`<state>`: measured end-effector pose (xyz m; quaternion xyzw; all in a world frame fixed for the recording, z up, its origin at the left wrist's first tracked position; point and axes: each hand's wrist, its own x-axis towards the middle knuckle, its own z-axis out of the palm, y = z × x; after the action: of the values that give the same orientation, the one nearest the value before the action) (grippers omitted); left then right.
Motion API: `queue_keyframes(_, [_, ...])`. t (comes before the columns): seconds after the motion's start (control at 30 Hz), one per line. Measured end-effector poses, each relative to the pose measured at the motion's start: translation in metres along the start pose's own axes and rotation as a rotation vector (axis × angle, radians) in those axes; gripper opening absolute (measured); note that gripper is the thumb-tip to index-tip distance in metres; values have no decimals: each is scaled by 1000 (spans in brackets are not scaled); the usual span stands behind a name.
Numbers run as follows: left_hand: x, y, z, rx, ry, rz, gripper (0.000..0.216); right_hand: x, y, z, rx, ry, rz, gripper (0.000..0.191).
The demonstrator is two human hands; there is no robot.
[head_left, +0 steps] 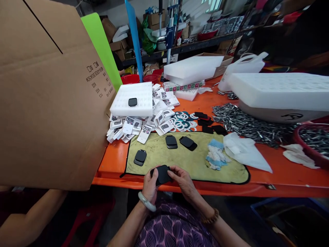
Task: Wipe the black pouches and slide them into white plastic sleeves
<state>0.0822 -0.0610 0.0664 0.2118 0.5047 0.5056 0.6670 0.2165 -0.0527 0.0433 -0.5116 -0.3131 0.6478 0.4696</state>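
Note:
Both my hands hold one flat black plastic piece (162, 174) at the near edge of the orange table (282, 171). My left hand (149, 187), with a pale bangle on its wrist, grips the piece's left side. My right hand (183, 180) pinches its right side. Three more black pieces (140, 157) (171, 141) (188, 143) lie on the yellow-green cloth mat (195, 161) just beyond my hands.
A big cardboard box flap (48, 99) fills the left. Behind the mat lie white labelled cards (144, 127), a white foam tray (132, 99) with a black piece on it, round stickers (183, 120), a heap of metal pins (246, 121), white rags (243, 149) and foam blocks (280, 91). Another person's arm (28, 216) is at lower left.

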Motion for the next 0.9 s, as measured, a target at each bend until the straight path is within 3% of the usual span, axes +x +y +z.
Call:
queue_keyframes(0.2, [16,3,-23,312,-69,-11,56,27,-5,-16,-20,18,61,44])
queue_keyframes(0.33, [34,15,-49,658,70,286,37,52,-9,-26,-201,29,24,38])
queue_keyframes(0.43, [51,31,-64,961,196,506,29,70,-12,-25,-420,-66,-51,33])
queue_keyframes(0.53, [68,43,-70,1200,209,609,34,86,-15,-16,-579,-188,-140,32])
queue_keyframes(0.7, [85,49,-60,1517,172,444,51,108,-10,6,-725,-199,-210,24])
queue_keyframes(0.9, [82,49,-46,1704,197,283,45,110,5,15,-963,-144,-366,25])
